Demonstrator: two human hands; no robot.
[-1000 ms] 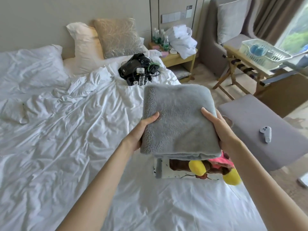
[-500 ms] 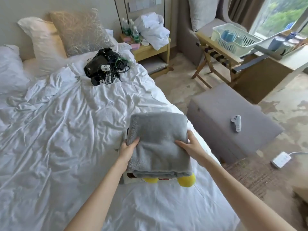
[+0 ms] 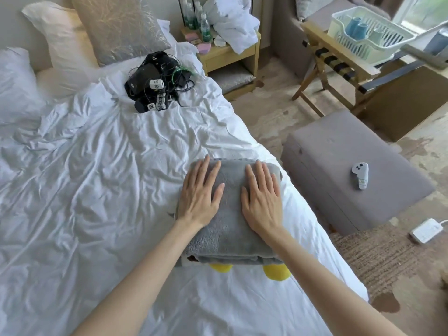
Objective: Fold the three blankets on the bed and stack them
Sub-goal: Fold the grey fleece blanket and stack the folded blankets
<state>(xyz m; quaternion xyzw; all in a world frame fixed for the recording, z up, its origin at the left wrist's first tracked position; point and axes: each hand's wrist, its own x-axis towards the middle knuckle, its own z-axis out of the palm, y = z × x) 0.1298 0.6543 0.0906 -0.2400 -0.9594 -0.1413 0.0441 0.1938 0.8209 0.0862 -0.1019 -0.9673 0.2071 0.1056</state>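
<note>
The folded grey blanket (image 3: 230,229) tops the stack at the right edge of the bed (image 3: 97,190), a yellow-patterned blanket (image 3: 276,272) peeking out beneath. Our left hand (image 3: 201,192) and right hand (image 3: 261,197) lie flat on it, fingers spread, probably pressing the pile level.

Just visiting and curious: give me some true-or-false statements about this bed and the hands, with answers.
1. The left hand and the right hand lie flat on the grey blanket. True.
2. The grey blanket is at the bottom of the stack. False: it is on top; a yellow-patterned blanket peeks out beneath.
3. A black cable tangle lies on the bed. True.
4. The white controller lies on the bed. False: it lies on the grey ottoman.
</note>
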